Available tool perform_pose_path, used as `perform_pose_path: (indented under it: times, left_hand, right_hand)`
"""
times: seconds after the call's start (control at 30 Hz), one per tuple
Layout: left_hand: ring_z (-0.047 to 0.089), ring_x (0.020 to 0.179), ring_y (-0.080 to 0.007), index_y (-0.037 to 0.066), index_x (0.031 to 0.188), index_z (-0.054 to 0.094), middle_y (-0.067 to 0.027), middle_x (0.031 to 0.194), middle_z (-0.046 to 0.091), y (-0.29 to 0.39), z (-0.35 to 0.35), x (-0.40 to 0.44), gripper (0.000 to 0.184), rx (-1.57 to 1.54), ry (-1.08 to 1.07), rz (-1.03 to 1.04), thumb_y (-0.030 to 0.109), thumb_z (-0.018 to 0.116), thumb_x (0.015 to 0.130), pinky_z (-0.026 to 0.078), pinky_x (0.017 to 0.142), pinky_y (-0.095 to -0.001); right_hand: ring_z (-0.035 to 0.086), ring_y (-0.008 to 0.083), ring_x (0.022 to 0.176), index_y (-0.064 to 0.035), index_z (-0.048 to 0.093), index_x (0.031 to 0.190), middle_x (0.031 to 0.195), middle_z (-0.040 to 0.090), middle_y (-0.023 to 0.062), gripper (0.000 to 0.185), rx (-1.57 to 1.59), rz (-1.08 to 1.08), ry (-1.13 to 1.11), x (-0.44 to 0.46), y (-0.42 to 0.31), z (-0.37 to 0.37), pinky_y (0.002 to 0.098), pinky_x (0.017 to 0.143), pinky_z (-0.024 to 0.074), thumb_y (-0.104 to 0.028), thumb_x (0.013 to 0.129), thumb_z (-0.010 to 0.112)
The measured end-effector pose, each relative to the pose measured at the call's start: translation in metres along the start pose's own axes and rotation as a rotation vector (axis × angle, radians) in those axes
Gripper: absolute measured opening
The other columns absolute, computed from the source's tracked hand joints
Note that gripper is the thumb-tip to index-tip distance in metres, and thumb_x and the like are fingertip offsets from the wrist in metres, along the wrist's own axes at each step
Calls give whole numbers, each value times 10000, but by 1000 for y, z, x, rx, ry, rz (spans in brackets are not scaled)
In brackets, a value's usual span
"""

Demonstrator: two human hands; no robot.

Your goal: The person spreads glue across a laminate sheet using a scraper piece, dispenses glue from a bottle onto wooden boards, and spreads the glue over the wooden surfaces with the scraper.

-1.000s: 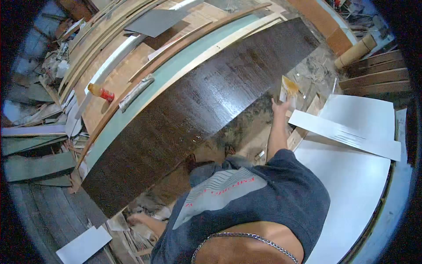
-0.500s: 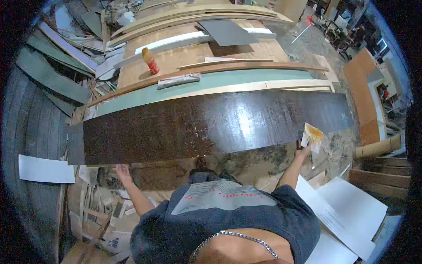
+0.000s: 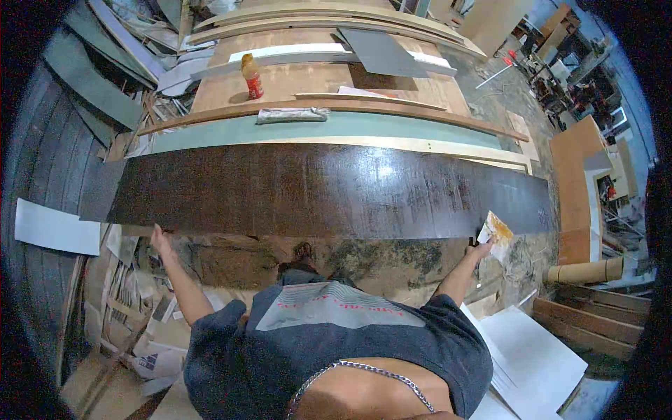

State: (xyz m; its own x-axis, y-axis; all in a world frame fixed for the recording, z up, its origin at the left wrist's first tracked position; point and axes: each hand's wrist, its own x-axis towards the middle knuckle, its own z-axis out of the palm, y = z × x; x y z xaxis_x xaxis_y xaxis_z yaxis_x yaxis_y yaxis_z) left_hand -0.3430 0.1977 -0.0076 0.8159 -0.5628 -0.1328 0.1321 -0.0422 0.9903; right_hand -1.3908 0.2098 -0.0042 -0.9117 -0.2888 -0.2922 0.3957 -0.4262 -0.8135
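Observation:
A long, dark brown board (image 3: pixel 280 189) with a wet-looking sheen lies across the bench in front of me. My left hand (image 3: pixel 162 241) is at the board's near edge, toward its left end, its fingertips touching or very close to it. In my right hand (image 3: pixel 481 248) is a flat white scraper (image 3: pixel 495 231) smeared with yellow-brown stuff, held beside the near edge toward the right end. Behind the board, a wrapped roll (image 3: pixel 292 115) rests on a green strip (image 3: pixel 210 135). A red-labelled bottle (image 3: pixel 253 78) with yellow-brown contents stands farther back.
A grey sheet (image 3: pixel 381 52) and long wooden strips (image 3: pixel 336 10) lie at the back. White panels (image 3: pixel 535 357) are at the lower right, near a cardboard tube (image 3: pixel 584 271) and stacked boards (image 3: pixel 595 318). Scraps (image 3: pixel 129 294) cover the floor at left.
The view has swung round and the board now lies nearly level across it. My left hand has come up to the board's near edge. The scraper has stayed in my right hand.

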Motion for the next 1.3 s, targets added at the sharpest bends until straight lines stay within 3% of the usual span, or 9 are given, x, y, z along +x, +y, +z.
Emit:
perform_pose_path:
  times: [0.1,0.17,0.23,0.33,0.4,0.47,0.93,1.13,1.3]
  left_hand:
    - [581,990,-245,-14,1296,524,-86,1150,627,63,30,-12,499,171,189,32,369,584,981,467,891,-389]
    - [571,997,-235,-19,1246,542,-107,1152,620,49,-3,88,482,194,-184,118,385,564,983,461,895,-383]
    - [562,961,-237,-7,1218,544,-122,1135,611,76,16,124,439,-153,-288,114,363,555,983,466,861,-383]
    - [563,950,-241,8,1177,554,-121,1095,604,168,50,103,369,206,-225,174,324,540,987,470,811,-394]
    - [593,935,-395,5,1048,577,-209,1072,613,220,76,98,250,1088,-153,1014,212,586,910,474,788,-435]
    - [597,1027,-401,23,1201,592,-251,1073,619,283,118,72,333,1142,-85,935,129,583,885,503,805,-489]
    - [604,921,-255,-47,1053,646,-128,979,680,580,361,72,449,237,-100,837,372,508,969,465,819,-354]
    - [487,1198,-451,-135,1383,349,-363,1387,401,569,402,-29,653,261,-483,1117,412,364,1028,412,961,-505]
    - [505,1184,-419,-117,1359,399,-319,1368,445,521,464,139,628,238,-401,1032,407,395,1014,411,969,-481]
  right_hand:
    - [639,308,971,71,562,1200,1178,624,147,585,-70,-49,128,2,-14,15,473,789,554,-386,849,669]
    - [633,315,951,144,534,1161,1141,605,195,656,-148,-99,292,-12,-26,27,468,758,576,-357,792,742]
    - [632,322,943,145,538,1152,1139,603,195,676,-158,-101,314,-25,-35,37,472,765,576,-372,775,756]
    - [618,347,957,125,509,1201,1163,582,211,725,-188,-83,307,0,-24,25,487,774,577,-381,753,771]
    - [596,350,1009,89,454,1282,1212,559,210,749,-195,-250,337,65,8,-6,499,750,569,-367,770,754]
    - [578,349,1053,56,413,1329,1263,535,202,758,-241,-6,283,41,-12,4,499,739,566,-366,789,736]
    - [638,294,921,98,577,1146,1132,617,183,484,-132,-20,216,-14,-34,71,484,731,572,-281,857,660]
    - [606,307,968,124,585,1177,1136,622,184,601,-200,-110,378,-13,-38,161,495,804,512,-380,856,645]
    - [616,317,973,37,604,1152,1086,643,147,494,-71,-167,74,68,-18,194,519,848,509,-397,918,567]
